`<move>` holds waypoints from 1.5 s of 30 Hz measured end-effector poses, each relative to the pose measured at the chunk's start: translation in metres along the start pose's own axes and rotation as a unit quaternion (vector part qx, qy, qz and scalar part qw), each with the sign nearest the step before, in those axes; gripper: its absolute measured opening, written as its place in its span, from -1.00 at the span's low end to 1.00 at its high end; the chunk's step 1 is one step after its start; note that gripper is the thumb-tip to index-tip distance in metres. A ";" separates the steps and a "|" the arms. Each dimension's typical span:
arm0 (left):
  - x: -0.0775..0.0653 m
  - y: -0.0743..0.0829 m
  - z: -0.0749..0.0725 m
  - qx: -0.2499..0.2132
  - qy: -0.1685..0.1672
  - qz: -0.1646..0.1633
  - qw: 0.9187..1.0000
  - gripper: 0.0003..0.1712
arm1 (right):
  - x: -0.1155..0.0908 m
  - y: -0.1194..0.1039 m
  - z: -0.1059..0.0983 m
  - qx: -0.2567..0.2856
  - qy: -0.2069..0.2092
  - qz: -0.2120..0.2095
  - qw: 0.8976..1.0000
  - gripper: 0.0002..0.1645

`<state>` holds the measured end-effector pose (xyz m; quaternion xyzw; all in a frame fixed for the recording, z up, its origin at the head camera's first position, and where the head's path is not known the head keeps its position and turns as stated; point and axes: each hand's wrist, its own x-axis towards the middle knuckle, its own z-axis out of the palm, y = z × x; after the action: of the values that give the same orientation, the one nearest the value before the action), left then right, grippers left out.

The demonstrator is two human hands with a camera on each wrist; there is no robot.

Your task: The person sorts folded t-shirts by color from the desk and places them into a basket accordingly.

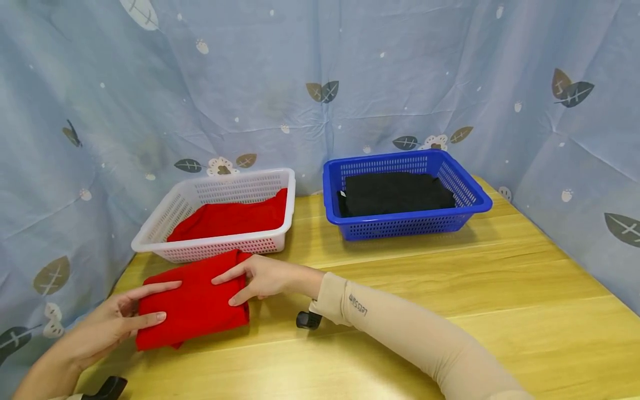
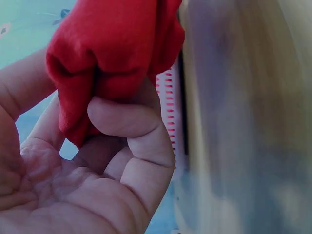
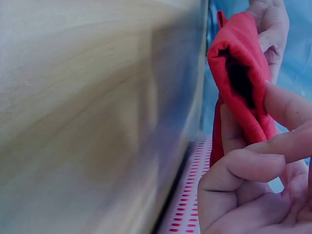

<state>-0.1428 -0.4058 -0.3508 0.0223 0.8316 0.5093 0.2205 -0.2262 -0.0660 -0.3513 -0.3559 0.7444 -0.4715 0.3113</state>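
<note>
A folded red cloth (image 1: 195, 305) is held between both hands, just in front of the white basket and over the table. My left hand (image 1: 107, 325) grips its left edge, thumb and index finger on top and other fingers curled beneath, as the left wrist view shows. My right hand (image 1: 265, 276) pinches the right edge with fingers above and below. In the right wrist view, the folded layers of the red cloth (image 3: 239, 73) gape at the end. The white basket (image 1: 220, 244) behind holds another red cloth (image 1: 230, 219).
A blue basket (image 1: 410, 216) with folded black cloth (image 1: 400, 191) stands at the back right of the wooden table (image 1: 425, 283). A patterned blue curtain (image 1: 280, 66) hangs behind and along the sides. Black wrist mounts (image 1: 308, 320) show under the forearms.
</note>
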 end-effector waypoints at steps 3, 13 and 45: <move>-0.004 0.005 0.001 0.004 0.004 0.017 1.000 -0.34 | -0.007 -0.005 -0.002 -0.010 0.002 -0.007 1.000 -0.33; -0.015 0.039 -0.005 0.042 0.032 0.067 0.996 -0.37 | -0.029 -0.029 -0.017 -0.030 0.012 -0.023 0.999 -0.32; 0.094 0.129 -0.035 0.109 0.090 0.077 0.987 -0.26 | 0.022 -0.044 -0.112 -0.081 0.158 0.015 0.984 -0.34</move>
<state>-0.2655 -0.3485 -0.2596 0.0645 0.8943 0.4311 0.1013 -0.3173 -0.0437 -0.2735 -0.2894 0.8252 -0.4554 0.1669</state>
